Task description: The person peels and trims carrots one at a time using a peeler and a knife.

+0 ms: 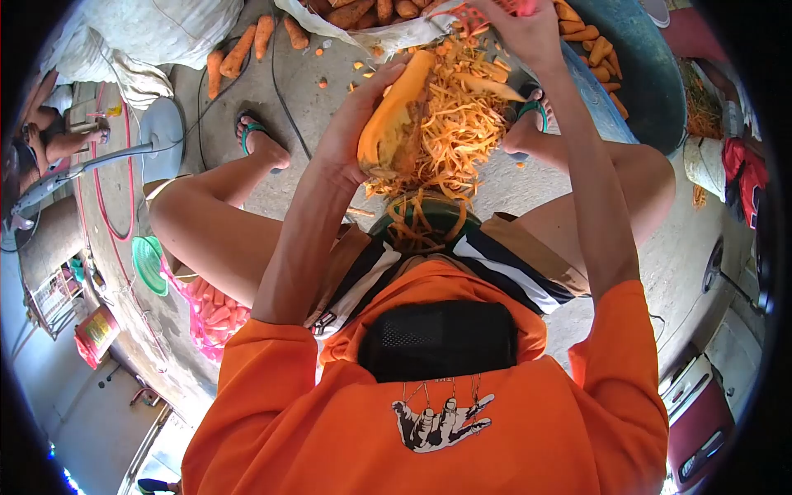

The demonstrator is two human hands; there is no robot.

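Orange pretty much everywhere in this one. Left hand (351, 136) has its fingers (381, 81) wrapped around a big carrot (396, 115), held tilted above a heap of carrot peelings (450, 132), thumb side toward the body. Carrot's half stripped, paler where the skin is off.

Right hand (516, 25) is up near the top edge of the frame, fingers curled around something reddish-pink (495, 10). Honestly can't tell what it is, most of it is cut off or covered by the hand. It sits just past the far end of the carrot, right over the peelings.

Peelings spill down into a dark green bucket (425, 219) between the knees, long strips hanging over its rim.

Around that: concrete floor (330, 107) with loose carrots (239, 49) scattered near a white sack (157, 33), more carrots in a big blue tub (635, 74) off to the right, and a pink mesh bag of carrots (214, 318) by the left leg. Green flip-flops (252, 128) on both feet. Another person (58, 136) is sitting at the far left edge, mostly out of view.
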